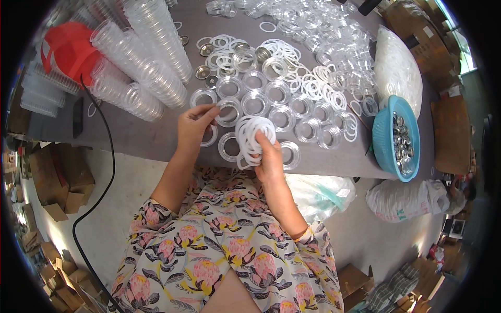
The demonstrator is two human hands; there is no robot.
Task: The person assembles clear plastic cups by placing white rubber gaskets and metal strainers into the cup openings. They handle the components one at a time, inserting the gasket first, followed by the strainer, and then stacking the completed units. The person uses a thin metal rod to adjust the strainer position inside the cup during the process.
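My right hand (270, 156) grips a bunch of thin white rings (252, 134) just above the near edge of the grey table (141, 136). My left hand (194, 126) pinches one white ring (210, 136) over a clear plastic lid at the table's front. Rows of clear round lids (282, 104) with rings set in them lie right beyond both hands. More loose white rings (227, 52) and small metal discs (203, 72) are scattered farther back.
Tall stacks of clear lids (151, 57) lean at the back left beside a red object (68, 49). A teal bowl of metal parts (396, 136) sits at the right edge, next to a white bag (397, 68). A black cable (104, 172) hangs off the table. Cardboard boxes (52, 182) lie on the floor.
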